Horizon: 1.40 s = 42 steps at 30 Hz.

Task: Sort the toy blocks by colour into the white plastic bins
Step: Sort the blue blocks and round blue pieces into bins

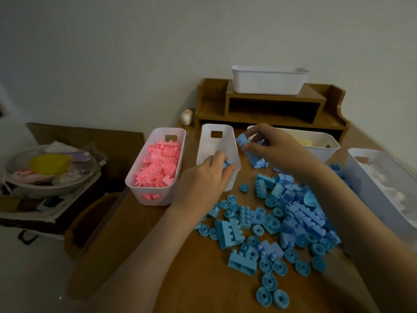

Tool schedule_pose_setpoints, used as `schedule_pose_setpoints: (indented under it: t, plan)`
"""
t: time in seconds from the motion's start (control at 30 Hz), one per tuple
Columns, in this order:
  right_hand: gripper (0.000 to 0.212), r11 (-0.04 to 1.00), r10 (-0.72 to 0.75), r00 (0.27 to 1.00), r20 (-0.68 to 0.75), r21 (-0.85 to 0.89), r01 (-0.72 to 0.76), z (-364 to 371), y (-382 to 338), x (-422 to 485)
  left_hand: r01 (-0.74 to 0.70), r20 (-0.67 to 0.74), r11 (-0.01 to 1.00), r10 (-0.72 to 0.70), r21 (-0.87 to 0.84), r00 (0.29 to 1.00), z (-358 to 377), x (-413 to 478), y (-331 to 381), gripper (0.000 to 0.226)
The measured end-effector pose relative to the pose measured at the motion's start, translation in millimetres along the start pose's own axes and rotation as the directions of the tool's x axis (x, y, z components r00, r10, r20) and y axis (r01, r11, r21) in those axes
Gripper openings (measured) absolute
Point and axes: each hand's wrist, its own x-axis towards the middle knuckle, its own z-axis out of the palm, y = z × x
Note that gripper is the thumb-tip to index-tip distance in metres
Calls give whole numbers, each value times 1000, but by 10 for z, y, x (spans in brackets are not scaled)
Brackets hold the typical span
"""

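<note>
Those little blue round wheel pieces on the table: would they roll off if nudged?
The blue wheel pieces all lie flat, so a nudge would probably slide them. Tipped on edge, their round shape could roll. They look small, hollow and likely light.

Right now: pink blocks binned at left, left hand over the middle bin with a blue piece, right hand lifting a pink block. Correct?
One slip. In the head view the right hand has a blue block in its grip, not a pink one. The rest holds: pink blocks sit in the left bin, and the left hand is over the middle bin with a blue piece.
</note>
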Motion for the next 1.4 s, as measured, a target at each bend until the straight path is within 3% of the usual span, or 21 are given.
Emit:
schedule_pose_setpoints:
  t: [0.13,0.23,0.37,0.5,0.63,0.7,0.8,0.97,1.13,1.4]
  plan:
    - [22,996,29,999,-21,83,-27,187,-28,114,-17,-44,1000,18,19,999,-21,-25,23,43]
    - [23,998,34,999,7,49,-34,369,41,169,166,-21,967,-173,-193,985,-70,1,48,44]
    - [30,1000,4,999,34,-23,-4,435,95,213,318,52,837,-331,-445,942,-96,41,53,29]
    - [50,999,-2,983,186,-53,12,443,115,183,386,128,633,-414,-671,901,-72,84,20,19]
    - [39,994,-79,952,295,-47,97,371,95,87,369,61,547,-499,-751,864,-80,114,-1,7]
    - [26,978,-87,930,358,-145,148,340,94,51,351,-1,534,-550,-769,835,-89,115,-11,7]
    - [15,958,-105,943,314,-224,181,347,128,30,329,-75,562,-577,-759,813,-66,112,-46,14]
    - [22,924,-139,982,131,-338,176,298,176,17,358,-5,627,-500,-692,866,-9,90,-59,24]
    - [24,936,-23,970,243,-336,106,331,320,-11,355,49,765,-392,-538,919,27,62,-85,23]
    - [21,957,-169,930,328,-173,235,293,243,-211,262,136,868,-225,-421,965,72,48,-103,24]
